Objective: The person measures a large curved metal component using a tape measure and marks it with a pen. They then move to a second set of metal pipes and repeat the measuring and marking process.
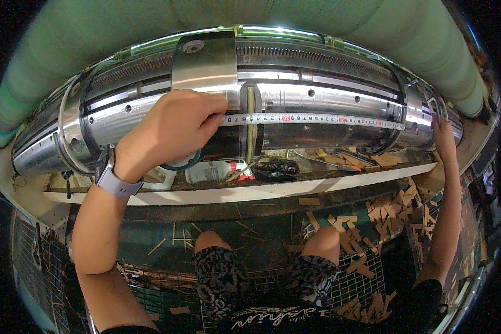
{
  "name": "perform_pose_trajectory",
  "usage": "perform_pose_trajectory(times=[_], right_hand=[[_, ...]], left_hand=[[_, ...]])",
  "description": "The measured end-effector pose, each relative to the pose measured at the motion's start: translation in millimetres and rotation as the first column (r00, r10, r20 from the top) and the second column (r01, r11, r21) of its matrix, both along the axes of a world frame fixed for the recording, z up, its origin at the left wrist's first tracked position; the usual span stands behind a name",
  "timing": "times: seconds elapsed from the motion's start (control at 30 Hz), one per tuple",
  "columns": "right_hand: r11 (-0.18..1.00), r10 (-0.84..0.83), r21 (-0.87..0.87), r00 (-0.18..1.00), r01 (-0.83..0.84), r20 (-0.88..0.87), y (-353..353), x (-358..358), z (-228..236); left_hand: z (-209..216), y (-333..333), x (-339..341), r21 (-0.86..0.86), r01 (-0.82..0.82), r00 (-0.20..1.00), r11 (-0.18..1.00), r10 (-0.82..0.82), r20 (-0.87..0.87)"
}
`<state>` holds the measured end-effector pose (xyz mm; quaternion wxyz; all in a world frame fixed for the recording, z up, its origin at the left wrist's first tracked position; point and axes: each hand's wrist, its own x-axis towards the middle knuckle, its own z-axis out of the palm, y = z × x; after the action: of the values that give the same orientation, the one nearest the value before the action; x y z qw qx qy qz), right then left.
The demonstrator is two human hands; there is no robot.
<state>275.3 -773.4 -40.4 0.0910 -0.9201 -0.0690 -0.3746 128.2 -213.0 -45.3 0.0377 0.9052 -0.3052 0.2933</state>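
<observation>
A long shiny steel cylinder [328,96] with holes and slots lies across in front of me. Along its near side a white tape measure blade [312,120] is stretched, crossing a dark slot with a yellowish strip [251,114]. My left hand [192,119] is closed in a pinch on the blade, just below a broad metal plate [204,69]. At the cylinder's right end, my right hand [443,133] has its fingers curled by a thin shiny metal piece [433,106]; what they grip is unclear. The blade's right end lies by a dark ring [398,119], short of that hand.
Large green rollers [317,19] curve behind the cylinder. Below it, a pale ledge [261,193] carries a white bottle [203,171], a black bag [276,168] and wood scraps. More wood pieces [384,214] litter the floor and grating beside my knees.
</observation>
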Motion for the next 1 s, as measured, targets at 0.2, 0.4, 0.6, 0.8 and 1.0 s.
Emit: perform_pose_trajectory(times=[0.2, 0.4, 0.6, 0.8, 1.0], right_hand=[[1.0, -0.022, 0.003, 0.998, 0.022, 0.052, -17, 9, -2], [1.0, 0.013, 0.011, 1.0, -0.013, 0.012, -10, 6, -3], [1.0, -0.007, -0.025, 0.999, 0.009, 0.052, -16, 6, 1], [1.0, 0.016, 0.009, 0.999, -0.016, 0.047, -3, -1, 2], [0.998, -0.037, 0.054, 0.998, 0.041, -0.058, -4, -4, 3]], left_hand=[[2, 1, -1, 0.086, -0.041, 0.997, 0.995, 0.046, -0.058], [4, 0, -3, 0.095, -0.056, 0.995, 0.994, 0.064, -0.081], [3, 2, 0, 0.08, -0.019, 0.998, 0.997, 0.024, -0.064], [2, 4, -2, 0.084, -0.031, 0.998, 0.996, 0.035, -0.051], [3, 2, 1, 0.112, -0.048, 0.996, 0.993, 0.057, -0.075]])
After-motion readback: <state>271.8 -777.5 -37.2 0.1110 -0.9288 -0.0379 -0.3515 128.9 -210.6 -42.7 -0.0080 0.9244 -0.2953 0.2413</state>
